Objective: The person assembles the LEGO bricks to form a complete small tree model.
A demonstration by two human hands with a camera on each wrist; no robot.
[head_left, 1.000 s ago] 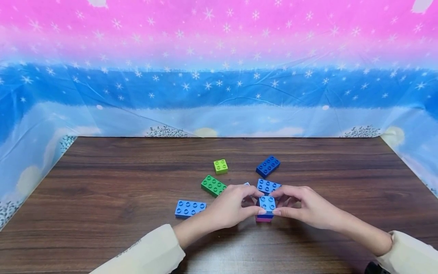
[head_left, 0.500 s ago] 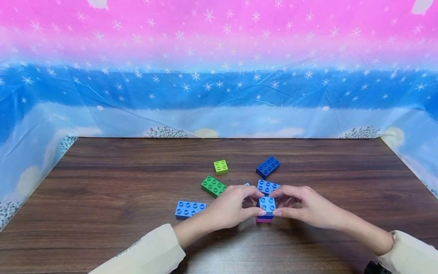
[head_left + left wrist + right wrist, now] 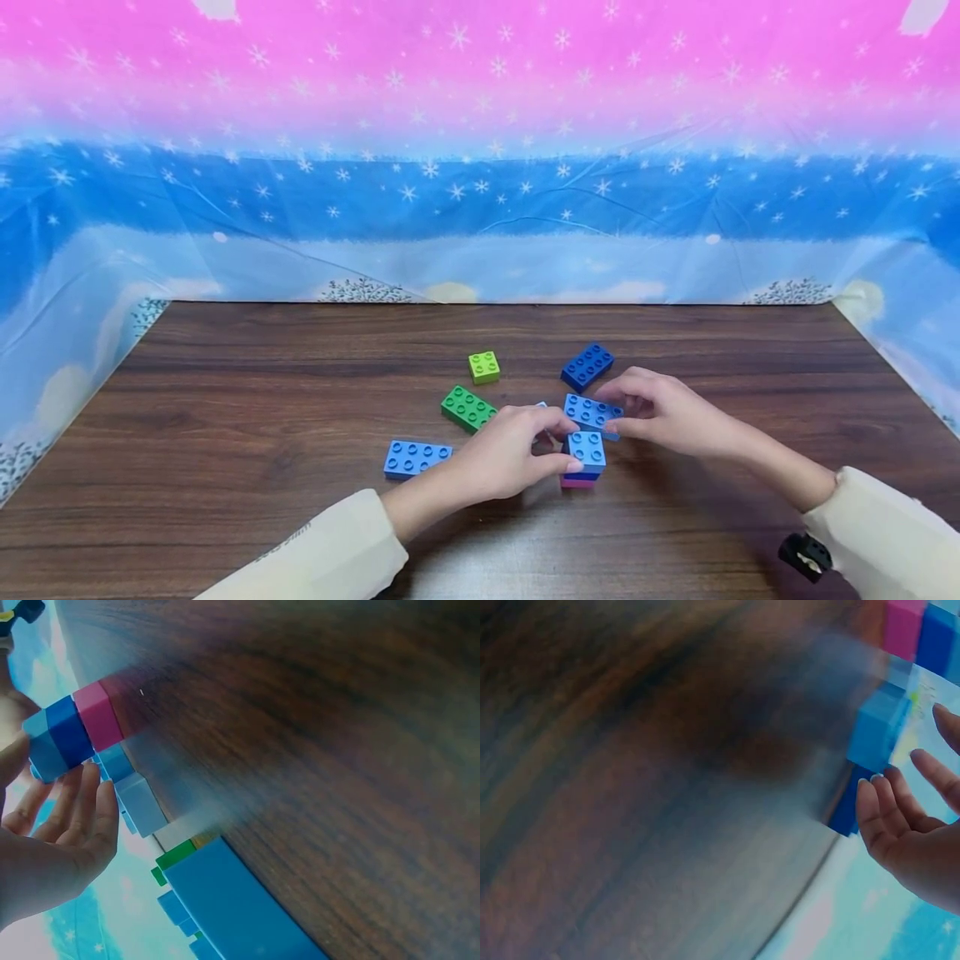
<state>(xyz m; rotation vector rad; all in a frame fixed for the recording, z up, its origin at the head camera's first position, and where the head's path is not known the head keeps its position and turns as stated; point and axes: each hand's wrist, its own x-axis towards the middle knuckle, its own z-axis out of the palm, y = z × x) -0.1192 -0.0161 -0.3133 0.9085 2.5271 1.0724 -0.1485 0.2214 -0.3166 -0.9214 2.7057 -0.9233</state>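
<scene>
A small stack of bricks stands in front of me: a light blue two-by-two brick [image 3: 588, 450] on top, a dark blue brick [image 3: 69, 731] in the middle, a pink brick [image 3: 98, 716] at the bottom. My left hand [image 3: 504, 454] pinches the stack from its left side, thumb on the top brick's near face. Just behind the stack lies a longer light blue brick [image 3: 588, 410]. My right hand [image 3: 667, 410] is at that brick's right end, thumb near its corner and fingers loosely bent, as the right wrist view also shows.
Farther back are a dark blue long brick [image 3: 588, 367] and a lime brick [image 3: 483, 367]. A green brick [image 3: 467, 407] and another light blue brick [image 3: 415, 457] lie to the left. A pale blue piece [image 3: 542, 404] is mostly hidden behind my left hand. Snowflake-patterned cloth [image 3: 450, 208] surrounds the table.
My right hand has let go of the stack and moved back and right to the longer light blue brick. My left hand stays on the stack.
</scene>
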